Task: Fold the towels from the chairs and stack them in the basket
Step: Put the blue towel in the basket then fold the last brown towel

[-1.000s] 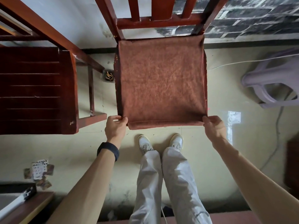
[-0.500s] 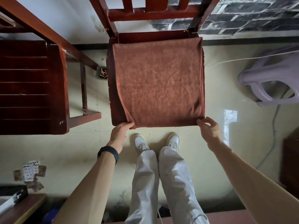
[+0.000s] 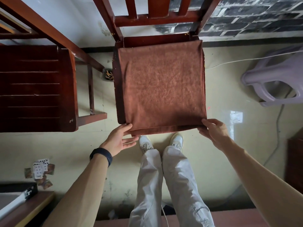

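A rust-brown towel [image 3: 162, 86] lies folded flat on the seat of a red wooden chair [image 3: 157, 20], and its near edge hangs over the seat front. My left hand [image 3: 119, 139] is at the near left corner, palm turned up and fingers straight, the thumb touching the towel's edge. At the near right corner my right hand [image 3: 213, 131] pinches the towel, thumb on top and fingers under the overhang. Whether a basket is in view I cannot tell.
A second dark wooden chair [image 3: 36, 89] stands to the left. A lilac plastic piece [image 3: 275, 76] lies on the floor at right beside a white cable. Playing cards [image 3: 40, 171] are scattered at lower left. My shoes [image 3: 161, 142] stand just below the seat front.
The towel has slid toward the chair's right side, baring the seat's left and back edges. My left hand has let go of its corner and turned palm up. The right hand still holds its corner.
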`<control>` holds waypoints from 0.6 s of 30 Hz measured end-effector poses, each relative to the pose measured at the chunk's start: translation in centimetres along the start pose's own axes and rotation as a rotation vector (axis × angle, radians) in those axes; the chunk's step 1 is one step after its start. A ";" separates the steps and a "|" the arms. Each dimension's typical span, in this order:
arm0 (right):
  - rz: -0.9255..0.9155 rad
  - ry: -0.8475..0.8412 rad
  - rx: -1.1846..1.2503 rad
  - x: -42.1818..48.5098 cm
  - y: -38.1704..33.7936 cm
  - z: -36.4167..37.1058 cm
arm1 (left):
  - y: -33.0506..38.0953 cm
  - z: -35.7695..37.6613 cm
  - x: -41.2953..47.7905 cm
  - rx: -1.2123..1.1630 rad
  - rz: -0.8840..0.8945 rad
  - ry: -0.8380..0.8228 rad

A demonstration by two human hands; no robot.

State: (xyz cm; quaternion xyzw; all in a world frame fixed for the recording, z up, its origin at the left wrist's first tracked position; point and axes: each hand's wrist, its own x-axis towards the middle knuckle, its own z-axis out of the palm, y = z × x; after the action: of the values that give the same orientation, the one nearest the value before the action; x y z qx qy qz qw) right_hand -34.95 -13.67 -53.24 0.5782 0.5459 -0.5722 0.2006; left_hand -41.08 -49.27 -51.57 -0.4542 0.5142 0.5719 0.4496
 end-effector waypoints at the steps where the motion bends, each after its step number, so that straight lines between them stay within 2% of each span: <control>1: 0.007 -0.007 0.029 -0.5 -0.4 -0.2 | 0.2 0.1 -0.7 -0.031 0.001 -0.020; 6: 0.002 0.023 -0.035 -1.9 -1.9 -1.2 | 1.1 0.7 -2.8 -0.093 0.111 0.050; 10: -0.020 0.059 -0.100 -1.9 -2.4 -1.9 | 1.3 1.0 -3.5 0.071 0.083 0.069; 12: -0.020 0.056 -0.090 -2.1 -2.4 -2.1 | 1.2 1.1 -3.5 0.023 0.084 0.059; 18: -0.014 0.093 -0.058 -2.7 -2.8 -2.3 | 2.0 0.7 -3.0 -0.080 0.096 0.165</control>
State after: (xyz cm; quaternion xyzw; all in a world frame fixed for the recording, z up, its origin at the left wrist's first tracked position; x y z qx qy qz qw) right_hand -35.69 -11.86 -49.11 0.5943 0.5751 -0.5300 0.1875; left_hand -42.53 -48.82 -48.22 -0.4924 0.5474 0.5734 0.3592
